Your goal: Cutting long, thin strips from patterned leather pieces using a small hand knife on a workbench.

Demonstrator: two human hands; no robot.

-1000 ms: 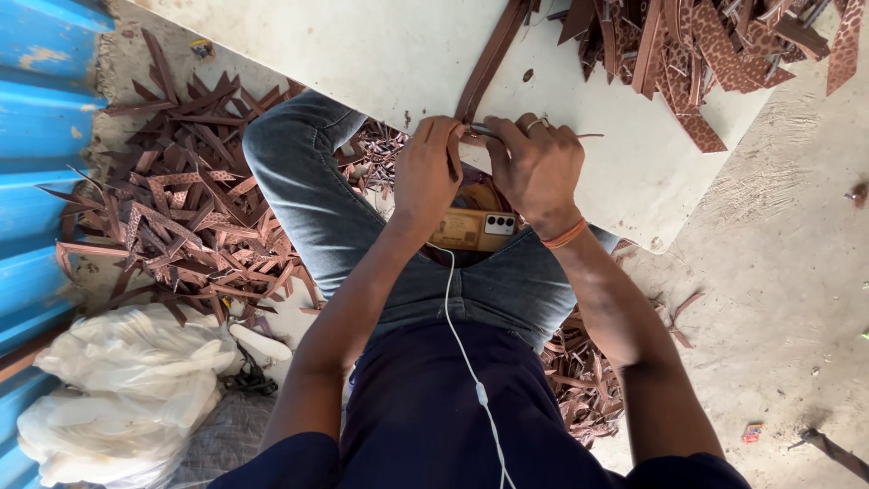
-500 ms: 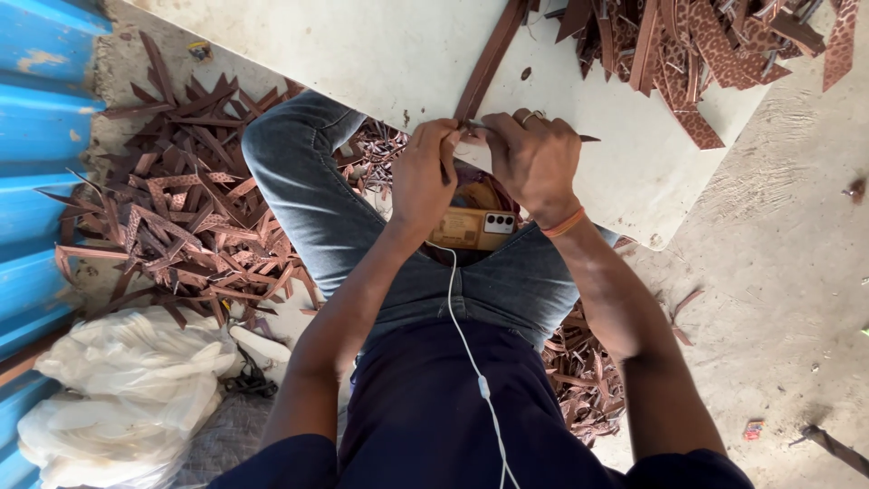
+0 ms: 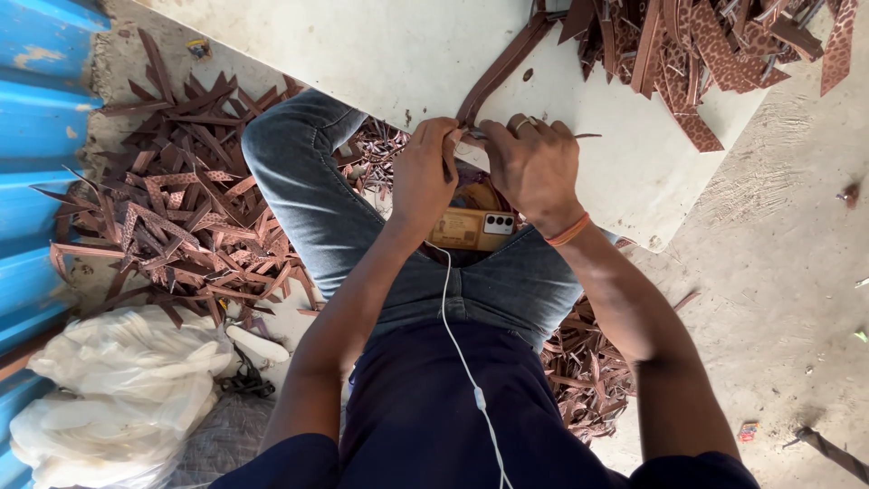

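A long brown leather strip lies across the white board and runs down to my hands at the board's near edge. My left hand pinches the strip's near end. My right hand, with a ring and an orange wristband, grips the same end beside it, along with a thin dark tool whose tip sticks out to the right. A phone rests on my lap just below the hands, with a white earphone cable running down from it.
A heap of brown leather strips sits on the board's far right. Many cut scraps cover the floor to my left and under my right arm. White plastic bags lie at lower left beside a blue corrugated wall. Bare concrete floor is on the right.
Both hands stay at the strip's end on the board's edge; the fingers shifted slightly, with the right hand now lying flatter over the strip.
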